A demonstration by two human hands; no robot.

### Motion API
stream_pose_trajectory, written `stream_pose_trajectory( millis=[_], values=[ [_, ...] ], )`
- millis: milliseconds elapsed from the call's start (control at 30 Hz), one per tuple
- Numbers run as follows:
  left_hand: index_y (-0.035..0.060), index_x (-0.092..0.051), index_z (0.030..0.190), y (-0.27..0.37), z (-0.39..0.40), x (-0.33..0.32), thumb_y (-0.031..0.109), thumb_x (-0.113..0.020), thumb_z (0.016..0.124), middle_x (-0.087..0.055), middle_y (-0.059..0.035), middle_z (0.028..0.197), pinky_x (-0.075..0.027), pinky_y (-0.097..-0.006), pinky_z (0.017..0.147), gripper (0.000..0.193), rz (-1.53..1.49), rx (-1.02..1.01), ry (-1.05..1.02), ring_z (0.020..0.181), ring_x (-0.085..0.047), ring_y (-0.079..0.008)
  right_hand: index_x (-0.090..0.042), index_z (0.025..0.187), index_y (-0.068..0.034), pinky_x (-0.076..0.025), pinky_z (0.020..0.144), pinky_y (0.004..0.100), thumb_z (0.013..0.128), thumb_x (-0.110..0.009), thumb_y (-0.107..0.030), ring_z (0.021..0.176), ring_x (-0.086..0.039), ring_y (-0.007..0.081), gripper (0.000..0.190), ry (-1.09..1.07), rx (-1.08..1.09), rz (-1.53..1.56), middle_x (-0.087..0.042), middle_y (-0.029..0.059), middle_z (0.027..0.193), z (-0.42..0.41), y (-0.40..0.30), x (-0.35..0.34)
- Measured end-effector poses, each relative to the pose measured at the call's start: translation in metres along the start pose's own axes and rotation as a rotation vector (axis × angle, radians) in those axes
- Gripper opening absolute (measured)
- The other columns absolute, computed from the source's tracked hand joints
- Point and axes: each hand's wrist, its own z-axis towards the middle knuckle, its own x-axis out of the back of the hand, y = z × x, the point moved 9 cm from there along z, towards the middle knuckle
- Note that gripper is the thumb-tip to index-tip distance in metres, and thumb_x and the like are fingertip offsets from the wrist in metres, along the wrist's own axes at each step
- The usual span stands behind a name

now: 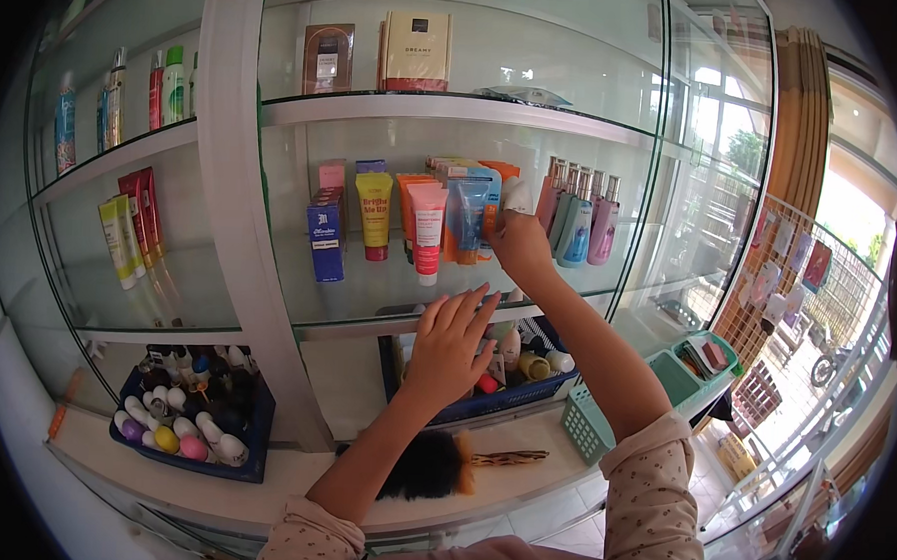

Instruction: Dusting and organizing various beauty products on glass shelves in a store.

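My right hand [521, 242] reaches onto the middle glass shelf and grips a white tube [517, 197] beside a translucent blue tube [471, 217]. My left hand [453, 344] has its fingers spread at the shelf's front edge, holding nothing. Left of the blue tube stand a pink tube [426, 230], orange tubes behind it, a yellow tube [374, 213] and a dark blue box [326, 237]. To the right of my right hand are several slim bottles with metallic caps, among them a purple bottle [605, 227].
Blue baskets of bottles [261, 452] stand on the lower ledge at left and behind my left hand [458, 412]. A black feather duster [425, 467] lies below my left forearm. Green plastic baskets [588, 425] are at right. Boxes [417, 53] stand on the upper shelf.
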Motion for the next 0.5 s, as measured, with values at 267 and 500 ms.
stream_pose_trajectory(
  millis=[267,500],
  values=[
    [0.0114,-0.048,0.138,0.004,0.001,0.000,0.024,-0.064,0.086,-0.046,-0.0059,0.142,-0.027,-0.0425,0.110,0.056,-0.006,-0.016,-0.003,0.127,-0.044,-0.0234,-0.065,0.085,0.003,-0.054,0.069,0.0425,0.077,-0.068,-0.014,0.075,-0.067,0.0390,0.019,-0.016,-0.035,-0.033,-0.067,0.0215,0.076,-0.003,0.001,0.009],
    [0.0076,-0.046,0.138,0.004,0.002,0.006,0.022,-0.063,0.084,-0.045,-0.0089,0.141,-0.029,-0.0421,0.110,0.058,0.008,-0.037,0.004,0.127,-0.045,-0.0246,-0.062,0.090,-0.003,-0.052,0.063,0.0394,0.082,-0.072,-0.021,0.070,-0.067,0.0313,0.023,-0.010,0.012,-0.018,-0.068,0.0136,0.078,-0.026,-0.020,0.036]
  ],
)
